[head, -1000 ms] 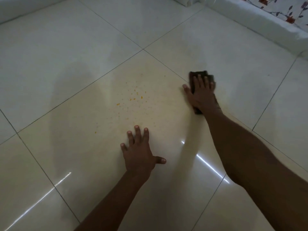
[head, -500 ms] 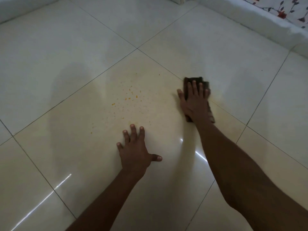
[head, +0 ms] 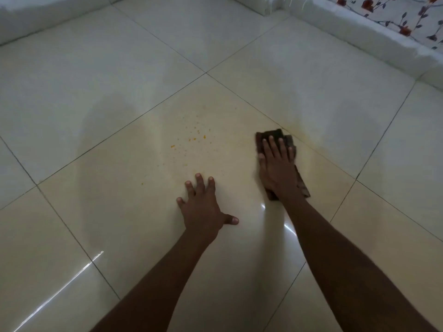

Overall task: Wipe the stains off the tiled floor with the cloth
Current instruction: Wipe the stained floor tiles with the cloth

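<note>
Stains point(head: 195, 137), small orange specks, dot the tiled floor point(head: 119, 212) unwiped, so most work remains. Right hand point(head: 275, 164) presses flat, fingers spread, on the dark cloth point(head: 272, 134), right of the specks. Left hand point(head: 203, 207) braces, splayed.

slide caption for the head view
Right hand presses a dark cloth flat on the tiled floor beside orange stains; left hand braces.

white skirting point(head: 359, 32) below floral-patterned fabric point(head: 395, 17) at far right.
</note>
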